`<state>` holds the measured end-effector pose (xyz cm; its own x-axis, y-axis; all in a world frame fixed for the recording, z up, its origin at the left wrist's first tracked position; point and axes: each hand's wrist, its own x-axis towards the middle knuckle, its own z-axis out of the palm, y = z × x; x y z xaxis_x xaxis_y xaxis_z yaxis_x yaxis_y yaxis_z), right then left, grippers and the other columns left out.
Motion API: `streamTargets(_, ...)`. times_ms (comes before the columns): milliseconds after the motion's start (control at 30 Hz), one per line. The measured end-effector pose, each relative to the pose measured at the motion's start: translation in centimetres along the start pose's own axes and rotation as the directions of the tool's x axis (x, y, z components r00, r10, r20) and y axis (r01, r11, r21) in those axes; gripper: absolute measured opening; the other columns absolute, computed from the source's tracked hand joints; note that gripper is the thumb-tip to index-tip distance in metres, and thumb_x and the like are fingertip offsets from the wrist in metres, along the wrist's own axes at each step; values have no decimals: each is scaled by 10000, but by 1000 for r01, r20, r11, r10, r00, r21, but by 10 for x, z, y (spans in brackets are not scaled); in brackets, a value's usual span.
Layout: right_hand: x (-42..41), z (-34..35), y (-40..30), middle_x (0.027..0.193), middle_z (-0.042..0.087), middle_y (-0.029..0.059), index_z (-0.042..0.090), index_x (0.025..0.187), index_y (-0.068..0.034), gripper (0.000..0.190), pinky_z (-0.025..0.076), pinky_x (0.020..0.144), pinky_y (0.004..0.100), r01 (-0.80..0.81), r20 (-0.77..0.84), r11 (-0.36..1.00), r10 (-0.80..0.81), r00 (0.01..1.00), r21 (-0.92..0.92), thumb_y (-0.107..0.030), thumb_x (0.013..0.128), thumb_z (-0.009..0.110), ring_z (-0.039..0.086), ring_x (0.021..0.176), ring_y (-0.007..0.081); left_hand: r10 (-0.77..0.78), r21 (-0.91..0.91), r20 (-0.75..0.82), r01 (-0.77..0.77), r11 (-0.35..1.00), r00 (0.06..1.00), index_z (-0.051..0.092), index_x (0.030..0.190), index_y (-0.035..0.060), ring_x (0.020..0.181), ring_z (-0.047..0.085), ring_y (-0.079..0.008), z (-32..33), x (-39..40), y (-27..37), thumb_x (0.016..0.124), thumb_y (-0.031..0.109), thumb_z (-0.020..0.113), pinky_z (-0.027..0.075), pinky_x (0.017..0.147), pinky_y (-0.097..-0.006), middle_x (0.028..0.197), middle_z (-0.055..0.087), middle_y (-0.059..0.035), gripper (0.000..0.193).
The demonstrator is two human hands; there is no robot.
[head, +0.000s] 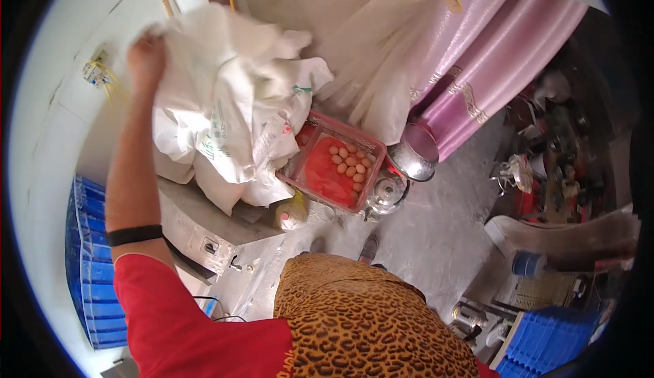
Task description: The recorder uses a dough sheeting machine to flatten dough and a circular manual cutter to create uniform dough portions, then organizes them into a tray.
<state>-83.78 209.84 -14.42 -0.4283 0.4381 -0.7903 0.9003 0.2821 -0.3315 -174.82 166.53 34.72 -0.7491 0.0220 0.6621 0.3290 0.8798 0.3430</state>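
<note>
My left hand [147, 56] is raised at the upper left, its fingers closed on the edge of a large white plastic sack [204, 45]. The hand and the top of the sack are blurred. More crumpled white sacks with printing [230, 137] hang and lie below it. My right hand is out of view. Right of the sacks stands a pink plastic basket [334, 117] with eggs [350, 161] and a red plastic bag [327, 168] inside.
A glass-lidded pot [387, 194], a metal basin [416, 155] and a bottle of yellowish liquid [291, 214] stand around the basket. Pink curtains [480, 71] hang at the upper right. Blue plastic crates [102, 265] are at the left. A switch with yellow wires [96, 71] is on the wall.
</note>
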Motion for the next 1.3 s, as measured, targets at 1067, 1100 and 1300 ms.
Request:
streamTargets(1067,193,-54,-655,1289,636,260,494,1437,-14,658,512,1004,431,900,220,436,-880,421,21,-329,896,694,630,1200,370,-538,88,-169,557,826,826,642,1252,23,1116,646,-222,-386,-314,245,991,187,593,516,953,-324,1195,663,-100,312)
streamTargets(1100,190,-56,-661,1289,636,260,494,1437,-14,658,512,1004,431,899,216,439,-879,425,15,-329,896,694,630,1200,370,-551,133,-153,569,811,821,643,1250,23,1115,647,-223,-391,-332,241,989,186,594,517,952,-325,1196,663,-100,311)
streamTargets(1300,230,-51,-743,1186,744,0,759,1146,-193,288,572,861,352,487,455,-213,-765,457,-847,-201,884,642,712,1057,148,-685,45,-315,731,681,657,650,1223,32,1104,657,-238,-457,-448,227,971,167,602,524,957,-356,1209,664,-101,290)
